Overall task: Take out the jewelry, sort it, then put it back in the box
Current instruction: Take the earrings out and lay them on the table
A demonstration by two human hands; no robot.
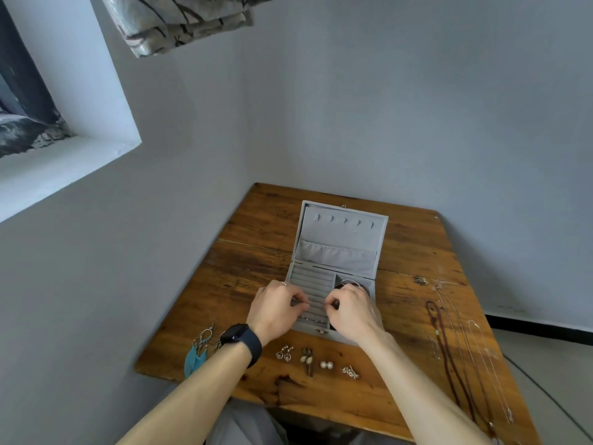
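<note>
Head view gives us the wooden table [417, 252] with the grey jewelry box [340, 245] open on it, its lid leaning back. We judge the step in hand to be working rings out of the ring rolls [313, 282] in the box's left half. To do it well, we would steady the box with one hand and part the padded rolls with the fingertips. Each ring should then come straight up rather than drag along its slot, and go into its own group on the table.

Our left hand [276, 308] and right hand [353, 308] are close together over the rolls, fingers curled down toward the thumbs. They seem to pinch at something small, but the fingers hide it, so we cannot tell whether either holds a ring.

The necklaces [449, 348] lie stretched along the table's right side, well apart from the right hand. The feather earrings [195, 351] lie just beside the left wrist. A row of small earrings [326, 365] lies in front of the box, between our forearms. A red piece [351, 283] sits in the right compartment, just beyond the right knuckles.
</note>
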